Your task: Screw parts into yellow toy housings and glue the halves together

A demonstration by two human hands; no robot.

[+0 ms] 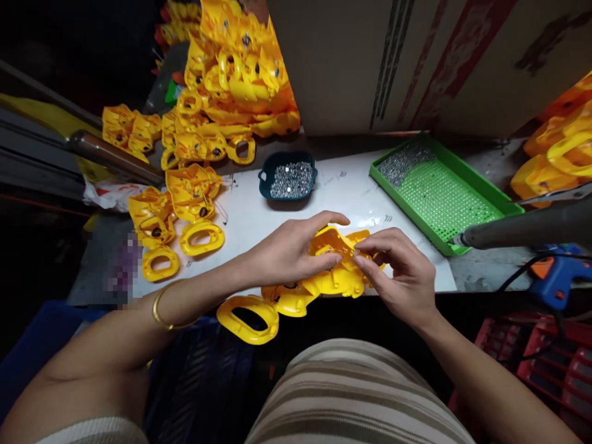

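A yellow plastic shell part with a ring-shaped end lies at the front edge of the white work surface. My left hand grips it from the left, thumb on the near side and fingers over the far side. At its right end my right hand pinches with thumb and forefinger against the shell; whatever is between those fingertips is too small to make out. The ring end juts past the table edge toward my body. Beyond my hands sits a dark teal basket of small metal screws.
A green perforated tray with screws in its far corner stands at right. Yellow shells pile up at left and behind. A large cardboard box blocks the back. A metal rod-like tool and a blue glue gun are at right.
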